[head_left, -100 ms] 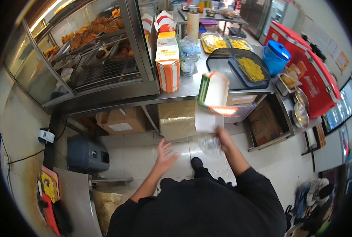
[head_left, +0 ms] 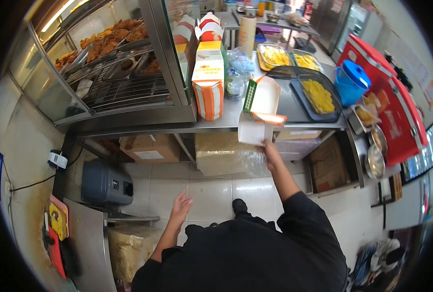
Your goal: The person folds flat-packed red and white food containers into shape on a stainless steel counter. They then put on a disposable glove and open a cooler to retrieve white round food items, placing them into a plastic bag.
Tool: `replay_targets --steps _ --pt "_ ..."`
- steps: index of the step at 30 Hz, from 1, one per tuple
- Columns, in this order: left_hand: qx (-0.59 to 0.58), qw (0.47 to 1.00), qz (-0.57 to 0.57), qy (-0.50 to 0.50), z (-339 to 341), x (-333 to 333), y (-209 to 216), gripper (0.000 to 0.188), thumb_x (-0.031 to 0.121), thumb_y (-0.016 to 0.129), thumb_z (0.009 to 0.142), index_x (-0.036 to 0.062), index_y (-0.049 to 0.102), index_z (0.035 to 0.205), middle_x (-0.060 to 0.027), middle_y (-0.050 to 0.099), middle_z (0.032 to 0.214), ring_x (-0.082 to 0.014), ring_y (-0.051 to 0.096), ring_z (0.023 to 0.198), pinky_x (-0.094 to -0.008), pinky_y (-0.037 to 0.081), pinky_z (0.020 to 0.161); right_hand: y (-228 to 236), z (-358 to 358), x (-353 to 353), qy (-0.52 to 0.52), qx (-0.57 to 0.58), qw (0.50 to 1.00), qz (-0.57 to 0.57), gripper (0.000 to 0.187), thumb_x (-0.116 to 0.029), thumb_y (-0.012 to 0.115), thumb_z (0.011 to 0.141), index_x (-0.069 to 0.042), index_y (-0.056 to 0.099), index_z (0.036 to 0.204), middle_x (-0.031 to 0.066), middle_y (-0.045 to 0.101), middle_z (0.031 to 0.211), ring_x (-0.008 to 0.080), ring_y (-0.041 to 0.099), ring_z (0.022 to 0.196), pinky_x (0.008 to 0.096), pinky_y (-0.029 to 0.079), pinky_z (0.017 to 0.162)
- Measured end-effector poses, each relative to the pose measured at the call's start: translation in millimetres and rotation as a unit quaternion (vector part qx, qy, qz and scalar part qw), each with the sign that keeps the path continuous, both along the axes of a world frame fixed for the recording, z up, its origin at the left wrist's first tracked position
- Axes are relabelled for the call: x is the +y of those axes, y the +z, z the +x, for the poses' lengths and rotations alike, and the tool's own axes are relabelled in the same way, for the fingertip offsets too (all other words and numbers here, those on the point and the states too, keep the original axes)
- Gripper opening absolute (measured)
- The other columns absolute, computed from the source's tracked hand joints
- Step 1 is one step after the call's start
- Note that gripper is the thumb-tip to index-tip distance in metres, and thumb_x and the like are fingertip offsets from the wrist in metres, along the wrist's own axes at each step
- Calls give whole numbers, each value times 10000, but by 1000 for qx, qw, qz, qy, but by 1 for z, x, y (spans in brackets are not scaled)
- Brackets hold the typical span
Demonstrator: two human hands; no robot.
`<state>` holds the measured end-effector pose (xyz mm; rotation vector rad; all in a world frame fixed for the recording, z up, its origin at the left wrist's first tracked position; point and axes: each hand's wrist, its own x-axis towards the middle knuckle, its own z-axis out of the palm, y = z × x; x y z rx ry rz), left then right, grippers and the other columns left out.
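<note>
Loosely spread and holding nothing, the left hand (head_left: 180, 207) hangs above the tiled floor (head_left: 209, 192); the right hand (head_left: 271, 153), thumb and fingers closed, pinches one open carton (head_left: 266, 96) by the lower edge of its white flap. The carton lies across the front edge of the steel counter (head_left: 284, 100), as seen from above, and one clear plastic bag (head_left: 252, 161) hangs beside the same hand. Surroundings, left to right: one grey bin (head_left: 104, 185); one display case (head_left: 143, 117) with fried pieces on trays; orange-striped cartons (head_left: 209, 95) in a row, number not discernible, bounding the space left of the held carton; one upright roll (head_left: 247, 35). Two trays of yellow food (head_left: 264, 65) lie behind one dark tray (head_left: 289, 78), which carries one glass dish (head_left: 309, 100) and occupies the counter to the right. One blue bucket (head_left: 350, 85), two metal bowls (head_left: 374, 162) and two red coolers (head_left: 405, 114) complete the series.
</note>
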<state>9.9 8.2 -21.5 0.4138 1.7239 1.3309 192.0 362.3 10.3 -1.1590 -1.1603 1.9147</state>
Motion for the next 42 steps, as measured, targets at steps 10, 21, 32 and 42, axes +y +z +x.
replay_targets --steps 10,21,32,42 --pt "-81 949 -131 274 68 -55 -9 476 273 545 915 112 364 1326 -83 545 1209 -204 527 1085 -347 433 837 -84 -52 -2 11 -116 978 172 453 -207 584 855 -36 396 1229 183 498 1196 279 454 1149 364 335 983" --pt "312 925 -69 204 81 -21 60 464 287 655 851 31 478 1194 -142 569 1118 -281 575 994 -384 454 849 42 -140 -170 758 144 633 63 443 -40 634 829 -79 466 1237 20 556 978 103 531 831 234 435 781" --pt "209 817 179 507 112 -261 55 462 99 525 915 50 365 1346 -49 458 1241 -146 451 1107 -302 366 951 51 -159 -450 831 104 487 248 276 -151 660 834 -27 556 1058 83 622 891 139 601 794 287 490 631" --pt "166 626 127 752 133 -438 33 247 128 458 947 72 491 1186 -31 565 1042 -117 503 1009 -273 392 894 83 -189 -657 927 203 170 266 538 -245 644 855 -57 432 1312 155 515 1225 253 554 1066 355 475 859"
